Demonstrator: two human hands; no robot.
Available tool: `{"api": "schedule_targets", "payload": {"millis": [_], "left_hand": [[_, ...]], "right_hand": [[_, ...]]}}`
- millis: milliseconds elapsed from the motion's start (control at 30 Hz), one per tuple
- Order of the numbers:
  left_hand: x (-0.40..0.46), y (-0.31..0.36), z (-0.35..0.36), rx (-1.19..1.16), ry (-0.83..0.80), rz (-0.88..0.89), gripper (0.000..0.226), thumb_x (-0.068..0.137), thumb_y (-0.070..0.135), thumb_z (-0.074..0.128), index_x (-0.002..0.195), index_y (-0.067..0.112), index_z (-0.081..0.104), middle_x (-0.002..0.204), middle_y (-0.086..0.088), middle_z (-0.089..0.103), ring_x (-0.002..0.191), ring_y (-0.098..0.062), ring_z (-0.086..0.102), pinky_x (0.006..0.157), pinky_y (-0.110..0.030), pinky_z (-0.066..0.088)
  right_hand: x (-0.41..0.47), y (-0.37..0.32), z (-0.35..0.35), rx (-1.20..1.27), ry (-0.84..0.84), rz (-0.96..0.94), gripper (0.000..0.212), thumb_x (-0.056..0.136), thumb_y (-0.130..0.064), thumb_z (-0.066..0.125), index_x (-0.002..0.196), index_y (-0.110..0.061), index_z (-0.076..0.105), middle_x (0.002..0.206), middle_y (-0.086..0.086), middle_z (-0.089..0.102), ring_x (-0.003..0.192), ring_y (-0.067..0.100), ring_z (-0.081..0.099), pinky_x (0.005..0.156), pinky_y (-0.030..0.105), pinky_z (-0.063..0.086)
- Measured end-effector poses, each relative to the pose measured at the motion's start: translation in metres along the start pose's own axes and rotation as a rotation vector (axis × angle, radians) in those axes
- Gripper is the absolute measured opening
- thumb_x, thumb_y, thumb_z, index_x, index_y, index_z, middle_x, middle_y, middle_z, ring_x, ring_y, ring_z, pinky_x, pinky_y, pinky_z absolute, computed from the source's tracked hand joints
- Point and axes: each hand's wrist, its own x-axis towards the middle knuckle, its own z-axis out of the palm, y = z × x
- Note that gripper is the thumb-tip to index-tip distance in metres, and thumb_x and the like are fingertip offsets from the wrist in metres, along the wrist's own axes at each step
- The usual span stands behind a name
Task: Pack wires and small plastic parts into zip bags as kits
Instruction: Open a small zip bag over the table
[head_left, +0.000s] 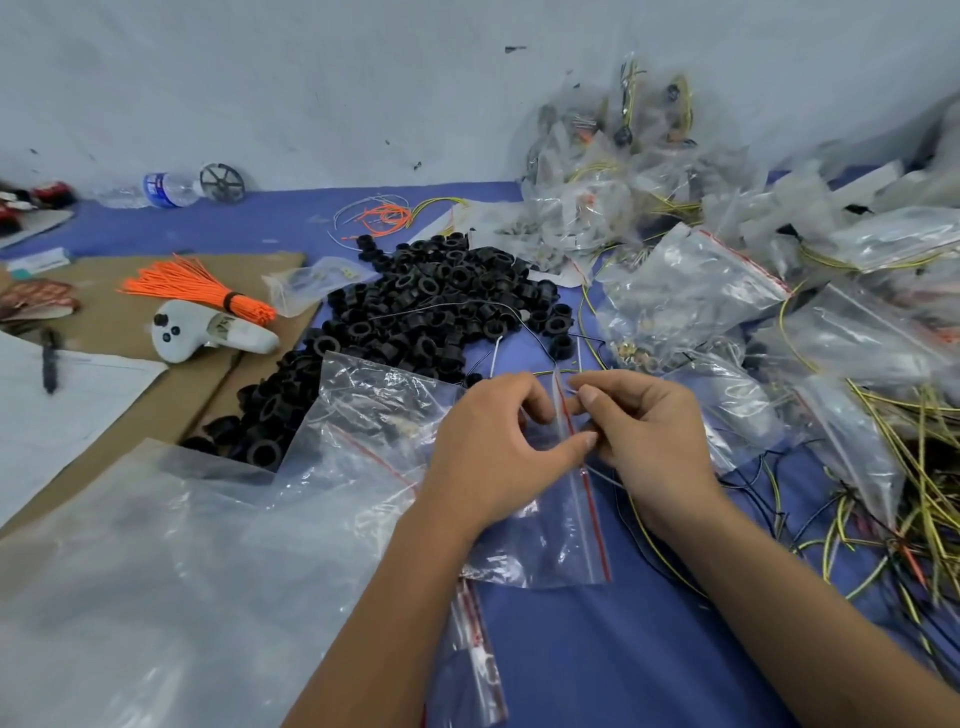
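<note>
A small clear zip bag (550, 540) with a red seal line lies upright in front of me on the blue table (587, 654). My left hand (498, 447) pinches its mouth from the left. My right hand (649, 436) pinches the mouth from the right with thumb and fingers, holding thin wires (644, 530) that trail down past my wrist. A heap of black plastic rings (415, 312) sits just beyond my hands. Loose yellow-green and black wires (914, 493) lie tangled at the right.
Filled zip bags (685, 218) pile up at the back right. Empty bags (363, 415) and a large plastic sheet (156, 571) lie at the left. A bundle of orange ties (208, 286), a white controller (208, 332), cardboard (130, 322) and a water bottle (166, 189) sit farther left.
</note>
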Motion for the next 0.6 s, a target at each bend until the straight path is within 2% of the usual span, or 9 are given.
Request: {"api": "schedule_targets", "payload": {"millis": [67,133,167,233,333,433,500,600], "left_hand": [[0.000,0.003,0.002,0.051,-0.008,-0.008,0.034,0.068,0.057,0.070,0.069,0.028,0.052,0.069,0.013,0.059,0.069,-0.005,0.058,0.061,-0.030,0.049],[-0.001,0.003,0.003,0.076,-0.028,-0.020,0.028,0.068,0.051,0.068,0.067,0.028,0.053,0.069,0.014,0.061,0.069,-0.003,0.059,0.062,-0.029,0.049],[-0.001,0.003,0.003,0.074,-0.038,-0.034,0.024,0.069,0.049,0.067,0.066,0.028,0.054,0.069,0.014,0.062,0.069,-0.003,0.059,0.063,-0.028,0.049],[0.000,0.001,0.002,0.020,-0.040,-0.081,0.019,0.072,0.044,0.063,0.066,0.026,0.059,0.067,0.013,0.064,0.067,-0.005,0.060,0.063,-0.030,0.050],[0.005,-0.002,0.000,-0.150,-0.016,-0.169,0.020,0.084,0.030,0.064,0.069,0.019,0.069,0.062,0.009,0.064,0.060,-0.009,0.058,0.062,-0.030,0.048],[0.009,-0.005,-0.004,-0.358,0.006,-0.269,0.019,0.090,0.016,0.072,0.071,0.019,0.076,0.060,0.011,0.067,0.055,-0.001,0.056,0.057,-0.018,0.044],[0.008,-0.005,-0.005,-0.500,-0.007,-0.337,0.023,0.089,0.012,0.074,0.069,0.021,0.077,0.058,0.009,0.068,0.051,0.001,0.056,0.052,-0.015,0.043],[0.008,-0.003,-0.004,-0.669,-0.022,-0.381,0.022,0.087,0.009,0.078,0.067,0.019,0.078,0.064,0.000,0.072,0.056,-0.006,0.062,0.055,-0.019,0.048]], "right_hand": [[0.000,0.003,0.001,-0.213,0.009,-0.103,0.021,0.096,-0.008,0.062,0.087,-0.020,0.077,0.075,-0.005,0.075,0.060,0.003,0.061,0.056,0.019,0.047],[0.000,0.006,0.003,-0.342,-0.027,-0.153,0.022,0.096,-0.011,0.061,0.082,-0.021,0.076,0.074,-0.006,0.073,0.066,0.008,0.064,0.064,0.029,0.052],[-0.001,0.006,0.003,-0.353,-0.040,-0.152,0.022,0.096,-0.013,0.060,0.081,-0.021,0.075,0.073,-0.004,0.073,0.066,0.011,0.065,0.066,0.033,0.053],[-0.002,0.004,0.003,-0.301,-0.052,-0.126,0.023,0.098,-0.017,0.058,0.081,-0.021,0.073,0.073,-0.001,0.072,0.062,0.015,0.065,0.061,0.033,0.050],[-0.005,-0.001,0.004,-0.257,-0.060,-0.114,0.024,0.099,-0.027,0.058,0.079,-0.021,0.070,0.074,0.001,0.073,0.057,0.019,0.067,0.057,0.026,0.044],[-0.008,-0.004,0.007,-0.322,-0.113,-0.153,0.031,0.091,-0.047,0.066,0.075,-0.021,0.070,0.066,0.000,0.068,0.058,0.019,0.064,0.057,0.033,0.046],[-0.009,-0.005,0.008,-0.356,-0.131,-0.163,0.036,0.082,-0.056,0.071,0.075,-0.021,0.071,0.063,0.001,0.067,0.061,0.027,0.061,0.060,0.038,0.048],[-0.008,-0.005,0.006,-0.227,-0.152,-0.156,0.038,0.079,-0.051,0.076,0.074,-0.014,0.071,0.063,0.011,0.064,0.057,0.025,0.051,0.057,0.038,0.042]]}}
